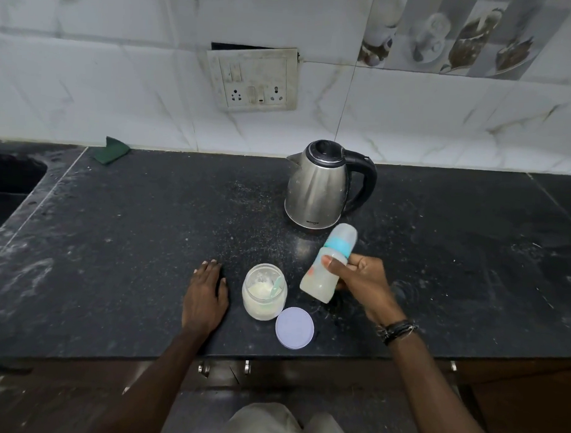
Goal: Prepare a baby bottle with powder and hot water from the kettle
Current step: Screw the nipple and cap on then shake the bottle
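Right hand (pixel 361 277) gripping tilted bottle (pixel 329 266) — left hand (pixel 205 297) flat

**Capped bottle tilted above the desk, powder jar open, kettle closed**

The baby bottle (pixel 329 263) was clear plastic with a blue collar and a translucent cap on. It was held off the desk (pixel 131 237) in the right hand (pixel 361 277), tilted with its cap toward the kettle (pixel 324 185), and pale cloudy liquid filled its lower part. The kettle was steel with a black lid and handle, upright, lid shut, spout pointing left. The powder jar (pixel 264 291) stood open near the front edge, holding whitish powder and a light green scoop (pixel 276 285). Its lilac lid (pixel 294 327) lay flat just beside it.
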Available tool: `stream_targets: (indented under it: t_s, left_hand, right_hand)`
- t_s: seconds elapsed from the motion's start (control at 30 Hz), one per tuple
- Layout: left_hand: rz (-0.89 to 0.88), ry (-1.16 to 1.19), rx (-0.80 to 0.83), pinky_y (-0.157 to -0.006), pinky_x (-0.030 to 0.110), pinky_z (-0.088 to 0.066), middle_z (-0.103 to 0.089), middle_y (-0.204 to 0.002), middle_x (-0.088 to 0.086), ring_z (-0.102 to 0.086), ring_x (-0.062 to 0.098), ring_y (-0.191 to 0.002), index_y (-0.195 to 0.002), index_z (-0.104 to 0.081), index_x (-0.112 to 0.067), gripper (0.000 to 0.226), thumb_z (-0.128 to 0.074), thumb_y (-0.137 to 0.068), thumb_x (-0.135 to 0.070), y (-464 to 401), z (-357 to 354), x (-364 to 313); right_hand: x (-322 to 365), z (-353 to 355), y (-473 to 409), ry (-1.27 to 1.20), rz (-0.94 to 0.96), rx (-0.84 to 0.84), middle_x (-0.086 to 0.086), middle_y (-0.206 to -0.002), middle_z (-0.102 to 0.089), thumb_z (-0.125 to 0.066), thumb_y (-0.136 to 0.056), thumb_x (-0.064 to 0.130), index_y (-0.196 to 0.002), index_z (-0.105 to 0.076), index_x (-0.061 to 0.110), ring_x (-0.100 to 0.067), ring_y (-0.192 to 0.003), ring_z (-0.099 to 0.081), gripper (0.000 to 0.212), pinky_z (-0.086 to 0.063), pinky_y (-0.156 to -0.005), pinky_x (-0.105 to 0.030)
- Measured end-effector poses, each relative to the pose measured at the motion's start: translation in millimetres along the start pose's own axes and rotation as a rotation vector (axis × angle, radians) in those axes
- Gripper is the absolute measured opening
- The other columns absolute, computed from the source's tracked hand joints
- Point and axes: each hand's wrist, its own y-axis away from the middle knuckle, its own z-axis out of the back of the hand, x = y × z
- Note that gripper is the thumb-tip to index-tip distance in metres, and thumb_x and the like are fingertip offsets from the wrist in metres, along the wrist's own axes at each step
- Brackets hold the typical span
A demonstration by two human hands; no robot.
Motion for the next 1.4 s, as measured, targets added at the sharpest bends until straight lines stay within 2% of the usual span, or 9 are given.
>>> stream_targets:
  t_s: [0.13, 0.27, 0.4, 0.53, 0.67, 0.8, 0.9, 1.03, 1.4]
  left_hand:
    - [-0.005, 0.013, 0.001, -0.114, 0.051, -0.037, -0.057, -0.138, 0.023, -0.05, 0.038, -0.133, -0.13, -0.06, 0.003, 0.036, -0.061, -0.094, -0.005, -1, -1, 0]
    - [-0.004, 0.012, -0.006, -0.114, 0.051, -0.038, -0.057, -0.138, 0.022, -0.05, 0.037, -0.133, -0.129, -0.06, 0.002, 0.035, -0.058, -0.096, -0.009, 0, -1, 3]
    - [0.019, 0.016, 0.016, -0.113, 0.051, -0.038, -0.058, -0.138, 0.022, -0.051, 0.037, -0.133, -0.129, -0.061, 0.002, 0.045, -0.046, -0.094, -0.022, 0, -1, 0]
    - [0.002, 0.012, 0.002, -0.114, 0.051, -0.037, -0.057, -0.138, 0.023, -0.05, 0.038, -0.134, -0.13, -0.06, 0.003, 0.04, -0.051, -0.096, -0.017, 0, 0, 0]
    - [0.009, 0.004, 0.01, -0.113, 0.051, -0.038, -0.058, -0.138, 0.023, -0.05, 0.038, -0.133, -0.129, -0.061, 0.003, 0.04, -0.051, -0.095, -0.016, 0, -3, 1]
    - [0.001, 0.007, 0.001, -0.114, 0.051, -0.037, -0.057, -0.138, 0.023, -0.05, 0.038, -0.134, -0.129, -0.06, 0.003, 0.036, -0.057, -0.096, -0.01, 0, 0, 1]
    - [0.006, 0.008, 0.01, -0.114, 0.05, -0.037, -0.057, -0.138, 0.023, -0.05, 0.038, -0.134, -0.13, -0.06, 0.003, 0.038, -0.053, -0.097, -0.014, 0, -1, 1]
    - [0.001, 0.009, 0.005, -0.115, 0.05, -0.036, -0.056, -0.14, 0.022, -0.049, 0.037, -0.135, -0.13, -0.06, 0.003, 0.037, -0.055, -0.097, -0.012, -1, -1, 2]
    - [0.018, 0.009, 0.006, -0.112, 0.051, -0.039, -0.059, -0.137, 0.023, -0.052, 0.039, -0.131, -0.128, -0.062, 0.004, 0.046, -0.047, -0.093, -0.022, 1, -2, 0]
  right_hand:
    - [6, 3, 0, -0.225, 0.036, -0.18, 0.0, -0.082, -0.077, -0.074, -0.087, 0.025, -0.096, -0.073, 0.01, -0.009, -0.07, -0.07, 0.018, -0.054, -0.057, -0.022]
    - [4, 7, 5, -0.026, 0.052, 0.04, -0.004, -0.09, -0.079, -0.075, -0.085, 0.014, -0.1, -0.073, 0.012, -0.014, -0.08, -0.075, 0.015, -0.06, -0.067, -0.026]
    - [9, 11, 3, -0.257, 0.067, -0.191, -0.001, -0.086, -0.078, -0.073, -0.088, 0.021, -0.096, -0.073, 0.012, -0.008, -0.072, -0.072, 0.012, -0.058, -0.06, -0.022]
    - [6, 14, 6, -0.08, 0.074, 0.033, -0.003, -0.09, -0.079, -0.074, -0.084, 0.008, -0.104, -0.072, 0.008, -0.013, -0.081, -0.075, 0.019, -0.059, -0.065, -0.023]
    - [9, 15, 2, -0.268, 0.075, -0.177, -0.006, -0.088, -0.077, -0.073, -0.088, 0.019, -0.101, -0.073, 0.006, -0.011, -0.072, -0.07, 0.018, -0.055, -0.058, -0.021]
    - [5, 16, 6, -0.12, 0.074, 0.03, -0.008, -0.095, -0.078, -0.079, -0.077, 0.011, -0.106, -0.073, 0.005, -0.015, -0.082, -0.075, 0.03, -0.061, -0.071, -0.025]
    - [7, 16, 3, -0.351, 0.055, -0.104, -0.007, -0.094, -0.077, -0.074, -0.083, 0.021, -0.099, -0.072, 0.01, -0.011, -0.076, -0.072, 0.019, -0.058, -0.065, -0.022]
    - [5, 20, -2, -0.159, 0.024, -0.026, -0.012, -0.098, -0.077, -0.08, -0.079, 0.006, -0.1, -0.073, 0.008, -0.015, -0.082, -0.075, 0.022, -0.061, -0.073, -0.028]
    - [4, 27, -14, -0.145, 0.057, -0.222, -0.008, -0.088, -0.077, -0.081, -0.081, 0.021, -0.093, -0.074, 0.009, -0.012, -0.069, -0.067, 0.019, -0.052, -0.056, -0.022]
